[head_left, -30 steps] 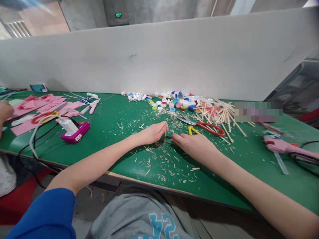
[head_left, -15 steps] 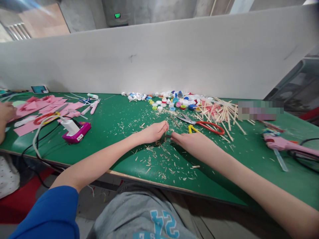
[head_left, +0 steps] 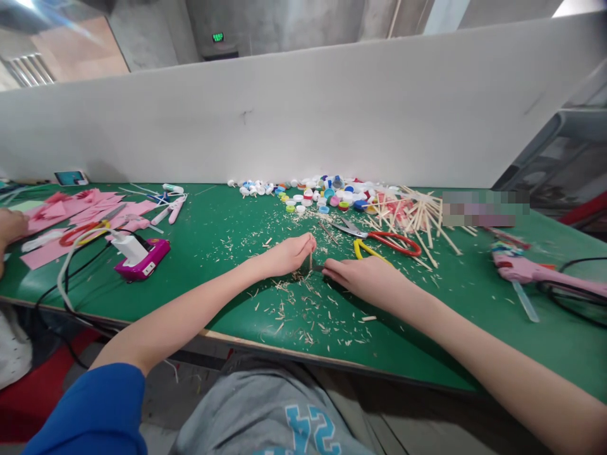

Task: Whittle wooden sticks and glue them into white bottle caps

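My left hand (head_left: 291, 254) pinches the top of a short wooden stick (head_left: 311, 260), which points down towards the green table. Close on its right, my right hand (head_left: 344, 273) is closed around a small dark blade (head_left: 318, 268); its tip lies beside the stick. Wood shavings (head_left: 308, 316) are scattered below and around both hands. Red-handled scissors (head_left: 393, 242) lie open beyond my right hand, with a yellow handle (head_left: 364, 248) close to that hand.
Coloured bottle caps (head_left: 327, 194) and a heap of wooden sticks (head_left: 427, 215) lie by the white partition (head_left: 294, 120). At right is a pink glue gun (head_left: 526, 270). A purple power strip (head_left: 145, 260), pink paper (head_left: 47, 253) and another person's hand (head_left: 12, 224) are at left.
The view has shifted slightly. My right hand and the blade have moved a little away from my left hand, and more of the stick shows.
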